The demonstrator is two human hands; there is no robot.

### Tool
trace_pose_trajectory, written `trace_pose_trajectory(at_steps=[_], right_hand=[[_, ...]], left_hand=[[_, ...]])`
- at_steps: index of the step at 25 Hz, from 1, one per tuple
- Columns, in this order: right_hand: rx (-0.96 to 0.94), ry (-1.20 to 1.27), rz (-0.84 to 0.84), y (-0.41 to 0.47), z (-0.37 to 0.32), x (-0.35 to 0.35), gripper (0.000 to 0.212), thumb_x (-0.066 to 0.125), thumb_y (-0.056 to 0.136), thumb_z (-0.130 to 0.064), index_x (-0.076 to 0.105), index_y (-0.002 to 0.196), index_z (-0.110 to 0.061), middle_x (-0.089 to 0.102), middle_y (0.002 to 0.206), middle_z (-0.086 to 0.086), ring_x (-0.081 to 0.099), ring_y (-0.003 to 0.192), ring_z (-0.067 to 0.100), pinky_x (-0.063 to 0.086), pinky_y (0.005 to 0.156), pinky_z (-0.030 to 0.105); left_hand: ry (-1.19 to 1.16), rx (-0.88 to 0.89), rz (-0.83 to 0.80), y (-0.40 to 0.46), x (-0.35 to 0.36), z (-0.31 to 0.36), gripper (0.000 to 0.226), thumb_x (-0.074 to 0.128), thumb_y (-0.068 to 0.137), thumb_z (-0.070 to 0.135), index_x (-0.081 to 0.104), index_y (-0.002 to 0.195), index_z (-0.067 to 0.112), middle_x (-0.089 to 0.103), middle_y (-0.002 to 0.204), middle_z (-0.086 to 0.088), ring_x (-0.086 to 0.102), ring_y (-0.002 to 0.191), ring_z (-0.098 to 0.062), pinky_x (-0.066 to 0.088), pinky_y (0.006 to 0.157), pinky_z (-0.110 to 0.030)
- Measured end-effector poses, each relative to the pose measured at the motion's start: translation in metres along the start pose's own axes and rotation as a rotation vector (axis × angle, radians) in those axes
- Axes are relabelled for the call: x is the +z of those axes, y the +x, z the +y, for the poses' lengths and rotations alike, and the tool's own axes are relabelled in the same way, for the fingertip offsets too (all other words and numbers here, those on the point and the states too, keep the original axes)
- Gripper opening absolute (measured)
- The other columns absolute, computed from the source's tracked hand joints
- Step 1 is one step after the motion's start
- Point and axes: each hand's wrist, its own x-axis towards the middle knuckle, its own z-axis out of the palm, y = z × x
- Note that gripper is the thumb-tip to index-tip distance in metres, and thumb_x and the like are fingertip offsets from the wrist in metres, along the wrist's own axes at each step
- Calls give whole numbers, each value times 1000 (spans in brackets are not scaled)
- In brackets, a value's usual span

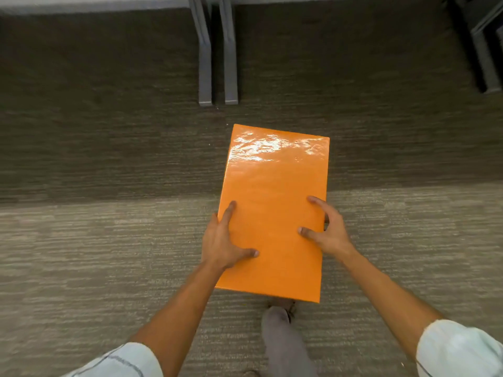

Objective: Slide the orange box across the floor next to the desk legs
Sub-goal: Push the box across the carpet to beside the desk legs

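The orange box (273,210) lies flat on the carpet (109,240), long side running away from the person, its far end short of the two grey desk legs (217,58) and slightly to their right, with a strip of bare floor between. It looks like a stiff, shallow carton wrapped in glossy film; the wrinkled shine at the far end suggests a slick skin that palms could skate over. I would guess it is fairly light, since it sits square and shows no sag, though its weight cannot be read from here. Carpet will drag on the underside, so a push low on the side walls should steer better than pressure on the lid alone.

The left hand (223,246) straddles the left edge, fingers spread, thumb and forefinger flat on the lid, the rest hidden down the side. The right hand (326,229) does the same at the right edge, fingers apart, thumb on top, the others curling over the rim. Both sit around the box's middle, clamping it between them. A grey-trousered leg (283,344) stands just behind the near end.
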Motion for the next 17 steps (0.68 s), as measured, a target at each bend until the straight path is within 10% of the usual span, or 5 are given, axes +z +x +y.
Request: trace_pose_trajectory(at_steps=[9,17], right_hand=[[-49,-141,-1,174,-75,-45,58,86,72,-17,55,118,-34,44,142,2,44,129,28,45,105,51],[-34,-164,-22,348,-72,-54,53,80,73,1,61,113,-27,54,130,-1,53,117,19,49,90,29]], left_hand=[[-58,42,1,148,-42,53,129,91,59,40,3,153,45,27,157,-11,36,139,-36,41,108,-50],[-87,84,4,332,-33,68,125,91,60,33,9,154,39,35,153,-9,45,132,-35,45,102,-41]])
